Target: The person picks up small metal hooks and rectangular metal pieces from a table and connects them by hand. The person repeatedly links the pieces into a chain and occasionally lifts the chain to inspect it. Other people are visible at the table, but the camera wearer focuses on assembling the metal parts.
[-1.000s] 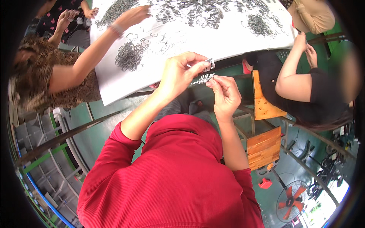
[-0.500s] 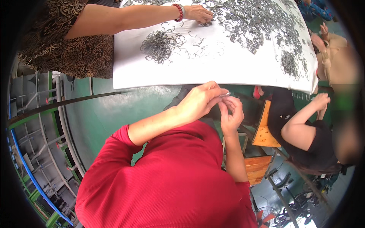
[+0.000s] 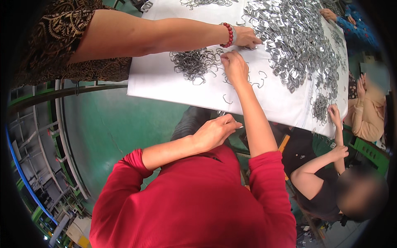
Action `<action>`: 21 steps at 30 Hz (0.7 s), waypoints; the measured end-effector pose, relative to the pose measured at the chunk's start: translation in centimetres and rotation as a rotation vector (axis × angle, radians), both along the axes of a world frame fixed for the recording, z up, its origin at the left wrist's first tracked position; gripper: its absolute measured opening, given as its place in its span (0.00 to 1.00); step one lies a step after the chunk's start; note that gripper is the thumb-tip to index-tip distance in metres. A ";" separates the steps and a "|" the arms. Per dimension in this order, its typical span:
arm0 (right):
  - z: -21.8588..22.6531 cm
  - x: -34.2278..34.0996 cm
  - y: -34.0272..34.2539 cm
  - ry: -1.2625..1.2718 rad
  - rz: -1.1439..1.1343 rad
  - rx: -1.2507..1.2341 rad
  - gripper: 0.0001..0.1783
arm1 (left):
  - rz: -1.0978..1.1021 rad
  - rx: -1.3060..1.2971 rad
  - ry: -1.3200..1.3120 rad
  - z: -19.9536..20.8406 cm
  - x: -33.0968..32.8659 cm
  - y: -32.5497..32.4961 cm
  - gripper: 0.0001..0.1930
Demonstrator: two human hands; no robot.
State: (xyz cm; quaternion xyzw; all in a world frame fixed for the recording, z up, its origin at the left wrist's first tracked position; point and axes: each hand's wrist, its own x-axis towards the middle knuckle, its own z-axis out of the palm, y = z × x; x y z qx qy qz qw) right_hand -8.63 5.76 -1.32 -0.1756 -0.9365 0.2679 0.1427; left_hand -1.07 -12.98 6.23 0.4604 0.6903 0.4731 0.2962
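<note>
There, near the upper middle of the frame, a dark heap of bent wire clips (image 3: 194,64) lay on the white table sheet (image 3: 165,87), and the right hand (image 3: 235,68) rested just beside it, fingers pressed together on a clip at the heap's edge. Lower, at centre, the left hand (image 3: 215,132) was curled, pinching a small metal piece (image 3: 239,126). Above, a co-worker's hand with a red bead bracelet (image 3: 227,35) touched the big pile of shiny buckles (image 3: 297,45).
</note>
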 end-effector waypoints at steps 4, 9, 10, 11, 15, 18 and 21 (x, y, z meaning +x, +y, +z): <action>1.2 -2.5 -0.1 -0.293 0.066 0.015 0.05 | 0.022 0.021 0.016 0.1 -0.7 -0.4 0.13; 1.4 -0.9 3.2 -0.479 0.036 0.184 0.06 | 0.042 0.002 -0.003 -0.4 -0.5 -0.8 0.13; 2.1 -0.5 3.7 -0.482 0.031 0.183 0.06 | 0.048 0.004 -0.004 -0.6 -0.5 -0.9 0.13; 2.6 0.0 4.0 -0.483 0.011 0.181 0.06 | 0.046 0.005 -0.009 -0.7 -0.5 -0.9 0.13; 2.4 -1.4 2.4 -0.257 0.163 0.004 0.05 | 0.024 0.016 -0.022 -0.8 -0.3 -0.9 0.12; 1.9 -4.2 -0.1 -0.317 0.170 -0.021 0.06 | -0.005 0.010 -0.034 -0.6 -0.2 -1.0 0.12; 0.8 -5.0 -1.0 -0.402 0.192 0.079 0.07 | -0.003 0.024 -0.004 -0.3 -0.1 -0.9 0.13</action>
